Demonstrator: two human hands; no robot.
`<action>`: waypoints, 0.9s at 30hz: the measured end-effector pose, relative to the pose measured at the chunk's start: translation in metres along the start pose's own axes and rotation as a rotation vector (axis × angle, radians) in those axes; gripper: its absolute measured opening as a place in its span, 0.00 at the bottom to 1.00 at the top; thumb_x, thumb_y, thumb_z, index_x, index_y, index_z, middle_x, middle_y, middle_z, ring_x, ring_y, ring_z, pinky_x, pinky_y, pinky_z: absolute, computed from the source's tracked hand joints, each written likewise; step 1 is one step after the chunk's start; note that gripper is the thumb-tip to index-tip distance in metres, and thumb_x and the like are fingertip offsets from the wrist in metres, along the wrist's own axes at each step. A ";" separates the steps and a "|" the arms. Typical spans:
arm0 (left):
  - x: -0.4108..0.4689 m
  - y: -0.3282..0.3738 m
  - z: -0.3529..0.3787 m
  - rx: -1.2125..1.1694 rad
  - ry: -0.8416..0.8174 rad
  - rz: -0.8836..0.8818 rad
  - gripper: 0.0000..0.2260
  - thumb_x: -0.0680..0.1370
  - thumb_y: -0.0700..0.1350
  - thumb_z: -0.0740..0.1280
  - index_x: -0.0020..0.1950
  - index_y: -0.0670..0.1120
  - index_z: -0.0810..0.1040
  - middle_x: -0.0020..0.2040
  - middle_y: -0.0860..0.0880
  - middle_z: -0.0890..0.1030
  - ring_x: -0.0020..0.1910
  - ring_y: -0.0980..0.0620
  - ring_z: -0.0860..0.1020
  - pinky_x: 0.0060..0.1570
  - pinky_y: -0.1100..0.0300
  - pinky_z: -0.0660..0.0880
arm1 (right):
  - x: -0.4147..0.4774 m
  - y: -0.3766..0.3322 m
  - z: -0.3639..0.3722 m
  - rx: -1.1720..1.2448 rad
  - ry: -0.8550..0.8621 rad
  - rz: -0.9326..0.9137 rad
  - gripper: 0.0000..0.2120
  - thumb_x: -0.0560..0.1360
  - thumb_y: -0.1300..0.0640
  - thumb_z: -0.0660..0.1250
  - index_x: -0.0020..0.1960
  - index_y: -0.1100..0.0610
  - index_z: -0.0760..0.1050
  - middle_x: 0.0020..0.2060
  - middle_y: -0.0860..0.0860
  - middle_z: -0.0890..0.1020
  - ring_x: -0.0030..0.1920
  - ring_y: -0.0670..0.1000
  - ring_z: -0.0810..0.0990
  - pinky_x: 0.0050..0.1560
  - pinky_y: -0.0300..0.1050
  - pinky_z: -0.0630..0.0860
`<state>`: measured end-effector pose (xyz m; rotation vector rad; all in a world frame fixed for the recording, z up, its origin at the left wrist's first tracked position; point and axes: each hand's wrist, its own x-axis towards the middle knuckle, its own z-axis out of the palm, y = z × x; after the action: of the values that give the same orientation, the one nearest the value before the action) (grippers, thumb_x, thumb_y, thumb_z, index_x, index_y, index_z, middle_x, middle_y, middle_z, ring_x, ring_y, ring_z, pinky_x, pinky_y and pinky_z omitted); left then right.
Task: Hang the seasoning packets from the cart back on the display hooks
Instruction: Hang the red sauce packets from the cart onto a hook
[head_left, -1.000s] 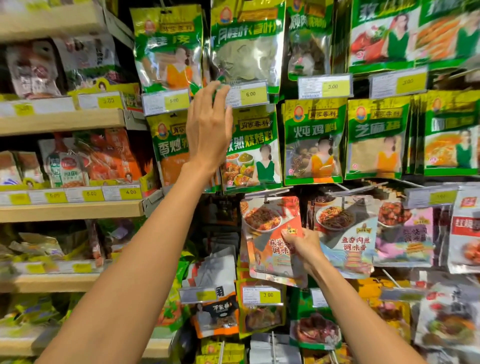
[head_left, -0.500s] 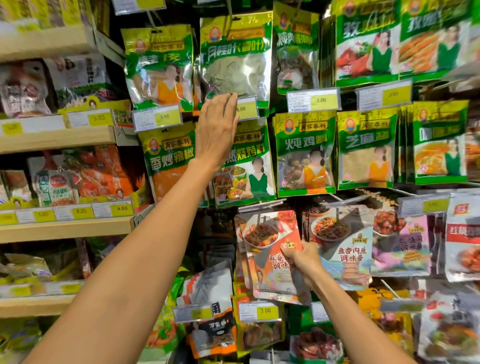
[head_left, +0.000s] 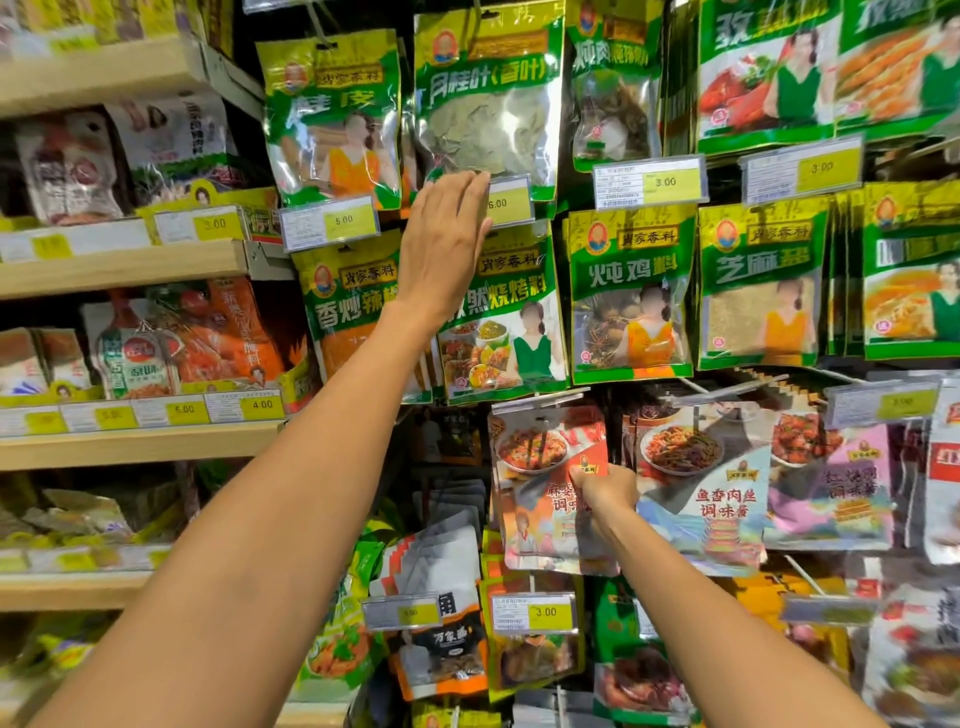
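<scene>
My right hand (head_left: 605, 493) is shut on a red and white seasoning packet (head_left: 535, 467) with a dish pictured on it, held upright against the third row of hanging packets. My left hand (head_left: 447, 244) reaches up with its fingers straight and close together, laid flat over the left part of the 6.00 price tag (head_left: 511, 203). That tag sits at the hook end under the green bay-leaf packet (head_left: 483, 114) and above a green barbecue-spice packet (head_left: 511, 322). My left thumb is hidden. The cart is out of view.
Green packets (head_left: 631, 291) hang in rows across the top and right. Sauce packets (head_left: 706, 478) hang beside my right hand, and more hang lower down (head_left: 535, 644). Wooden shelves (head_left: 124, 265) with bagged goods and yellow price labels fill the left.
My left hand's fingers have drawn together and slid right onto the 6.00 tag. The whole display sits lower in view. My right hand keeps the same grip on the packet.
</scene>
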<state>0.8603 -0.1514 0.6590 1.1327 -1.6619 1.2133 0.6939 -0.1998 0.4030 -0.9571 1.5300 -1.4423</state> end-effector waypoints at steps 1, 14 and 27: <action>0.000 0.000 0.000 -0.001 0.000 0.001 0.20 0.81 0.45 0.57 0.72 0.39 0.64 0.68 0.40 0.71 0.68 0.44 0.68 0.72 0.53 0.58 | 0.001 -0.001 0.002 0.006 0.018 0.012 0.04 0.73 0.61 0.71 0.45 0.61 0.80 0.45 0.59 0.83 0.40 0.55 0.77 0.41 0.44 0.71; 0.000 0.003 -0.004 -0.020 -0.003 -0.014 0.21 0.81 0.43 0.59 0.72 0.39 0.63 0.69 0.40 0.70 0.69 0.44 0.67 0.73 0.53 0.57 | -0.020 -0.011 0.000 -0.342 -0.020 -0.111 0.15 0.79 0.58 0.62 0.60 0.69 0.72 0.58 0.65 0.78 0.59 0.63 0.76 0.53 0.49 0.71; -0.095 0.097 -0.022 -0.446 0.105 -0.019 0.08 0.78 0.35 0.63 0.55 0.35 0.77 0.51 0.39 0.80 0.52 0.41 0.78 0.55 0.53 0.71 | -0.081 0.015 -0.103 -0.169 0.005 -0.436 0.05 0.79 0.58 0.62 0.52 0.54 0.76 0.46 0.49 0.81 0.50 0.51 0.79 0.47 0.45 0.74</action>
<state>0.7987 -0.0950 0.5495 0.7919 -1.7233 0.8160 0.6309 -0.0844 0.3944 -1.4596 1.5257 -1.6260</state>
